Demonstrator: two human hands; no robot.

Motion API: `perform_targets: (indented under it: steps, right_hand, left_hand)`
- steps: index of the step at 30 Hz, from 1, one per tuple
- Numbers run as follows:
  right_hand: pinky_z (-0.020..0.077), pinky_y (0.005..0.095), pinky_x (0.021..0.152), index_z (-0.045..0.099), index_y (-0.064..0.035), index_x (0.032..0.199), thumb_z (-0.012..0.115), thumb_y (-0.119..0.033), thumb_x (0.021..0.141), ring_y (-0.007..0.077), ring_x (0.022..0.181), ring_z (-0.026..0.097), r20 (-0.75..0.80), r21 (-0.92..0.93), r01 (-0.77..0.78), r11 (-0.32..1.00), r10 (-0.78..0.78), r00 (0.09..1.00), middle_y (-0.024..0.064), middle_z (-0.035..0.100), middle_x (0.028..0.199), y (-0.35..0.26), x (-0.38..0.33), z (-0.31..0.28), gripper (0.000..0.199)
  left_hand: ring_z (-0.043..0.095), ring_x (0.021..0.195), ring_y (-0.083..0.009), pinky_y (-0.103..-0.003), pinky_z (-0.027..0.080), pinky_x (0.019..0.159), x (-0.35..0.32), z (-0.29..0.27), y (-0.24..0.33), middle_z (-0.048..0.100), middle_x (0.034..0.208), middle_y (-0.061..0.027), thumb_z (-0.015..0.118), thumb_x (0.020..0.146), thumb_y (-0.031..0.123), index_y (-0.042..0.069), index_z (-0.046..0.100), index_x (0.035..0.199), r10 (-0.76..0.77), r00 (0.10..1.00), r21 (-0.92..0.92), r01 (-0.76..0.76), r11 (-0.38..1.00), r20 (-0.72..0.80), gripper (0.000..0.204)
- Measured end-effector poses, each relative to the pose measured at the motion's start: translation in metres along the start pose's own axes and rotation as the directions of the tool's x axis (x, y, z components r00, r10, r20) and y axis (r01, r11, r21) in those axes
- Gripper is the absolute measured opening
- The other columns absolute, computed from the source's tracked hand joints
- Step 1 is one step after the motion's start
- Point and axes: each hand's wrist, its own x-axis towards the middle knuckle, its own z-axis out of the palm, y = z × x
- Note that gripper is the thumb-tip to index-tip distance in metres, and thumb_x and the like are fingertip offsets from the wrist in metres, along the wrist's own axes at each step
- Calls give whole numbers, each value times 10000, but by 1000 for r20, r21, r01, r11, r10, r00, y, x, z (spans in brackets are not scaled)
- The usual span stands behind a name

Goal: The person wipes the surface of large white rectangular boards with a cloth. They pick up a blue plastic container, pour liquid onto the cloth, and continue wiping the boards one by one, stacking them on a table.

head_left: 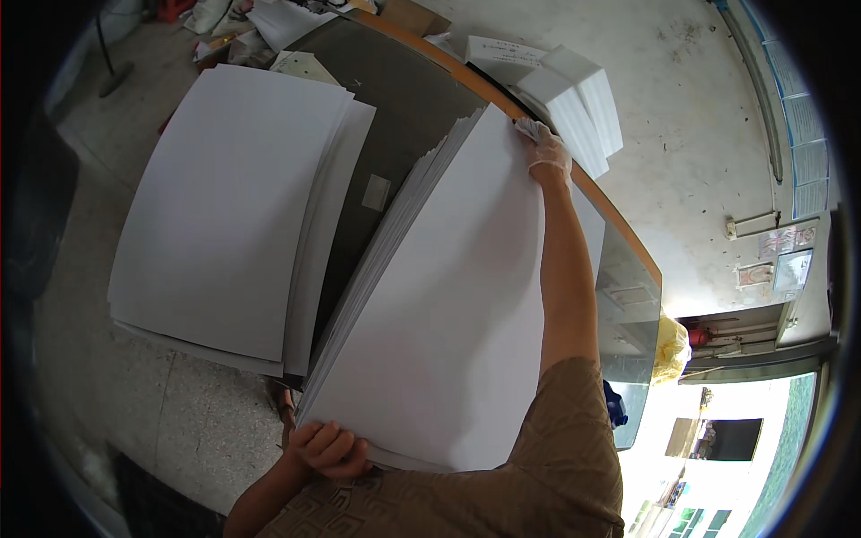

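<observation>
A tall stack of large white sheets point(439, 296) lies slantwise on the table in front of me, its left edges fanned out in layers. My left hand point(332, 448) is closed at the stack's near left corner, its bare fingers curled over the edge of the top sheet. Stretched across to the far end, my right hand point(545, 154) wears a thin translucent glove. Its fingers are bunched at the top sheet's far corner, and the fingertips are partly lost in the crumpled glove. To the left lies a second stack of white sheets point(224, 215).
The glass-topped table point(395, 72) has an orange-brown edge along its far side. Beyond it stand white foam-like blocks point(574, 99) against the wall. A yellow plastic bag point(671, 350) and a dark blue object point(615, 405) are at the right. Clutter fills the far left corner.
</observation>
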Motion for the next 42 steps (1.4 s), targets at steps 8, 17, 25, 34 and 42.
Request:
perform_targets:
  steps: [8,17,25,34,42]
  right_hand:
    - [456,487,823,629,-97,1197,809,-341,710,339,913,583,42,125,426,896,-434,900,142,618,1019,-12,-364,-99,573]
    - [437,417,682,650,-174,1119,837,-315,663,242,810,540,95,209,500,840,-526,845,62,547,879,-24,-403,-127,513]
    - [483,413,971,565,-130,1335,664,-435,860,337,1130,613,12,-196,-26,980,29,1000,190,632,1227,91,-41,-16,572]
    - [477,464,916,619,-66,1243,746,-266,787,398,1039,602,-10,49,147,988,-147,989,211,661,1081,71,-194,-54,514]
    - [417,408,702,593,-162,1140,893,-212,532,269,826,519,128,223,256,941,-289,949,50,540,915,11,-528,-159,680]
  left_hand:
    - [530,919,-175,-342,429,754,0,12,-9,522,992,-14,452,920,474,219,551,954,56,997,-18,-57,998,-53,276]
    - [486,969,-179,-363,406,821,-13,8,-9,481,1026,-15,358,965,541,222,506,954,96,995,0,-96,995,23,352]
    - [466,970,-163,-365,356,891,-14,-1,0,458,1011,7,357,982,559,291,452,912,16,999,33,-18,999,48,293]
    - [468,956,-180,-372,347,891,-6,9,-8,469,955,-14,311,983,513,231,470,920,62,996,63,-58,996,-67,330]
    - [485,966,-202,-388,362,887,-5,32,-14,476,964,-33,254,996,491,180,510,987,108,976,50,-101,994,-190,403]
